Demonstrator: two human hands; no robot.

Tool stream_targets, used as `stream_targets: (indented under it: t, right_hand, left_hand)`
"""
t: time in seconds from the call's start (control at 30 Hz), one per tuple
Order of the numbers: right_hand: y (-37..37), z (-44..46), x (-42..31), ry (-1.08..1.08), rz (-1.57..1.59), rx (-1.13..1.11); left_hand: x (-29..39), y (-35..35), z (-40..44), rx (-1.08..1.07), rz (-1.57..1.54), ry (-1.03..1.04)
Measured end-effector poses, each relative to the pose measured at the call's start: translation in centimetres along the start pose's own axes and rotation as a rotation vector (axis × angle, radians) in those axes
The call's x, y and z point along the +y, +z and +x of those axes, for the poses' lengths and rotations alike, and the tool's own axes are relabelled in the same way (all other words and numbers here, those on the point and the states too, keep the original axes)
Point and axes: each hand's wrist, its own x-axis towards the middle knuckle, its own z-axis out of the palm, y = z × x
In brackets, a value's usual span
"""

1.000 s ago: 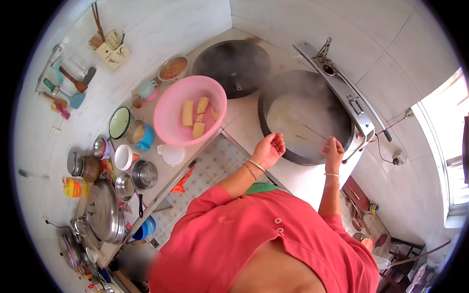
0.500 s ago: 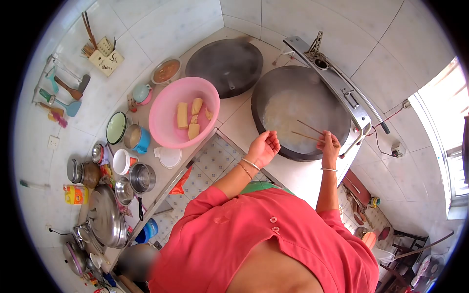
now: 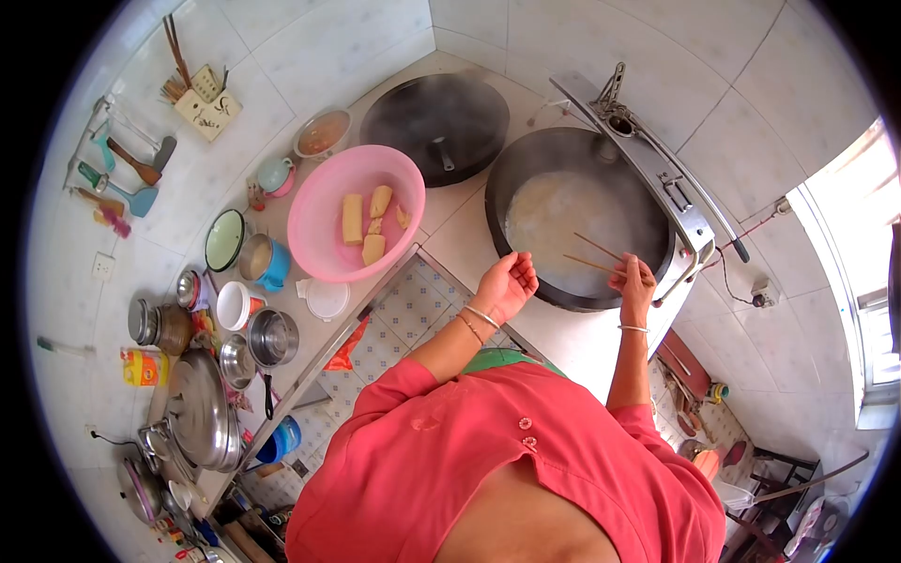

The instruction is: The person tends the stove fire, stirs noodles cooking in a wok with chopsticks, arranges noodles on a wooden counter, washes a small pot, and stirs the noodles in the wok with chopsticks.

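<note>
My right hand [image 3: 635, 281] grips a pair of chopsticks [image 3: 593, 253]. They point left over a large dark wok [image 3: 502, 183], spread apart from each other. Pale, cloudy liquid [image 3: 554, 211] lies in the wok, partly veiled by steam. By the wok's near left rim is my left hand [image 3: 508, 287], its fingers curled in loosely with nothing visible in them. On the counter to the left, a pink basin [image 3: 305, 220] holds several pale yellow dough pieces [image 3: 352, 220], one of them a long roll.
A black lid [image 3: 422, 117] lies behind the wok, and a metal rail-like fixture [image 3: 657, 169] crosses its far right side. Left of the basin stand a bowl of reddish food [image 3: 324, 134], a blue cup [image 3: 273, 267], a steel pot [image 3: 273, 338] and a large lidded pan [image 3: 197, 403].
Steam over the wok has thinned, and the liquid shows more clearly. Both hands and the chopsticks stay almost in the same place; the view has shifted slightly.
</note>
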Motion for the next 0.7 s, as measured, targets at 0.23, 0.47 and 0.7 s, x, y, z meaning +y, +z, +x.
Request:
stream_targets:
  t: [0.23, 0.47, 0.7]
  right_hand:
    - [0.1, 0.2, 0.0, -0.002, 0.0, 0.0]
    - [0.0, 0.6, -0.1, 0.002, -0.002, 0.004]
    - [-0.5, 1.1, 0.1, 0.012, 0.023, 0.01]
  left_hand:
    - [0.0, -0.3, 0.1, 0.008, -0.001, 0.005]
    - [-0.1, -0.3, 0.3, 0.004, -0.009, 0.003]
    - [-0.2, -0.3, 0.5, 0.012, 0.006, -0.003]
